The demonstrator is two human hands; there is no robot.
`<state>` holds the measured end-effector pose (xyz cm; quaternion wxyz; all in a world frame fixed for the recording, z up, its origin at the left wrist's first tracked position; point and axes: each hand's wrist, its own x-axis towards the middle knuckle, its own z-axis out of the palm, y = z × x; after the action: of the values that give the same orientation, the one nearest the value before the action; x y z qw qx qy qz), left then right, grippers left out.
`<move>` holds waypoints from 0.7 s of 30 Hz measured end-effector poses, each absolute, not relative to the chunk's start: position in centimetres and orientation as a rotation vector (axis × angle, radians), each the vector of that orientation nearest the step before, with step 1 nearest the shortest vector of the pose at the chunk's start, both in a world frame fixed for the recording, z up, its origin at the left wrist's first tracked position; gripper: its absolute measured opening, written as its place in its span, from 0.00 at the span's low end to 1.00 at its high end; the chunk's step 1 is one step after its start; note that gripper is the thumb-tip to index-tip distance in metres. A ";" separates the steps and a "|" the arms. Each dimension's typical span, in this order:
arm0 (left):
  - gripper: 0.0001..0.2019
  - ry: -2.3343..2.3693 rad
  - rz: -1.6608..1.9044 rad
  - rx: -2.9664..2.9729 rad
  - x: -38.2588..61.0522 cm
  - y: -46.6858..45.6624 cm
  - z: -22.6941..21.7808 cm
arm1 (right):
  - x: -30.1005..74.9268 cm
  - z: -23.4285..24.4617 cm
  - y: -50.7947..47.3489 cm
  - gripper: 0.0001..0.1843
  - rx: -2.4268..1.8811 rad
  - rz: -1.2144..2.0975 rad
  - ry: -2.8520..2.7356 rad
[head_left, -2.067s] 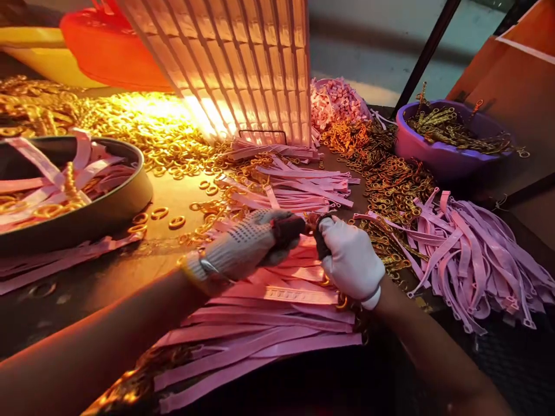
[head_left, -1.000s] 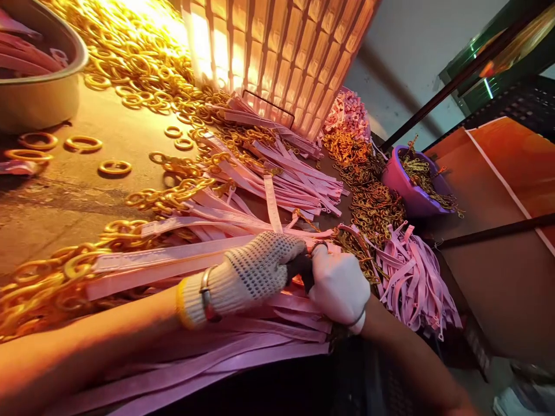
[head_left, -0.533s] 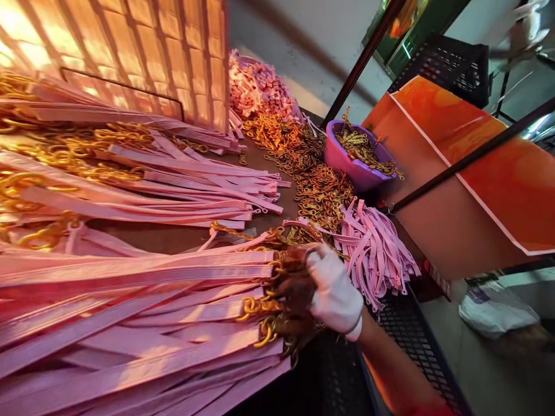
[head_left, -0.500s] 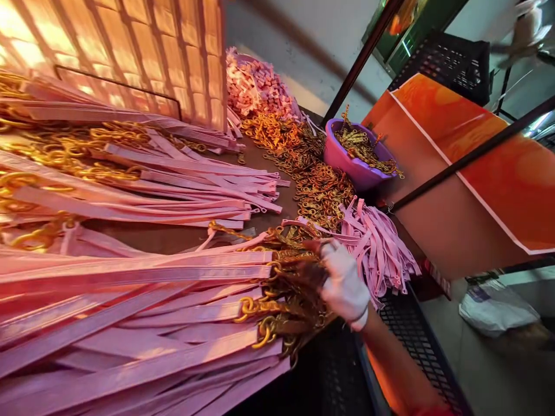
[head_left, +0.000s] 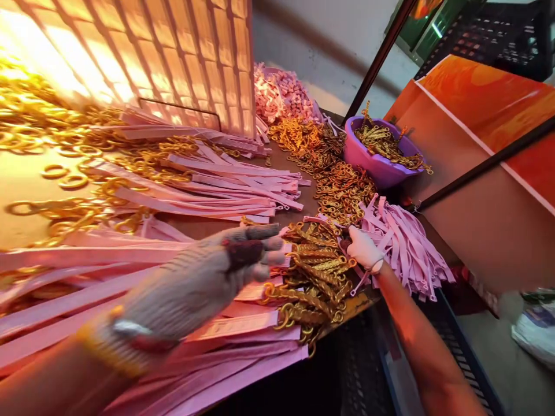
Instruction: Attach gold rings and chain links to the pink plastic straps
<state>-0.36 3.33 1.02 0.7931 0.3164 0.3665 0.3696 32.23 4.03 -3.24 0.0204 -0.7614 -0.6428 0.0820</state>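
Observation:
My left hand, in a knit dotted glove, hovers blurred over the long pink straps with its fingers stretched out and apart, holding nothing. Its fingertips point at a heap of gold clasps at the straps' ends. My right hand, in a white glove, rests curled at the far edge of that heap, against a pile of looped pink straps. A thin pink loop hangs by its wrist. Whether the fingers grip anything is hidden.
A purple bowl of gold clasps stands at the back right, with more clasps spread before it. Loose gold rings lie left. A lit lattice panel, small pink pieces and an orange board ring the table.
My left hand has come back into view, reaching over the straps. My right hand has moved away to the far side of the clasp heap. The view has swung slightly left.

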 end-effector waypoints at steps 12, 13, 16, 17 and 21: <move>0.30 0.454 0.604 0.447 -3.3 1.5 2.2 | 31.0 -0.6 3.2 0.26 -1.636 0.152 -1.786; 0.29 0.471 0.615 0.458 -3.6 1.3 2.2 | 29.7 -0.1 2.7 0.25 -1.540 0.206 -1.789; 0.28 0.574 0.635 0.563 -4.0 0.8 1.9 | 24.4 1.5 1.1 0.17 -1.386 0.407 -1.996; 0.30 0.613 0.635 0.617 -4.0 0.6 1.7 | 22.5 1.9 0.5 0.16 -1.319 0.493 -2.095; 0.35 0.713 0.766 0.872 -4.0 -0.1 1.3 | 16.4 2.7 -0.7 0.18 -1.163 0.465 -2.246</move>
<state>-4.01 -0.07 1.30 0.7769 0.4031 0.3296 0.3540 16.45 -0.72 2.66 0.2811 -0.4340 -0.8382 0.1735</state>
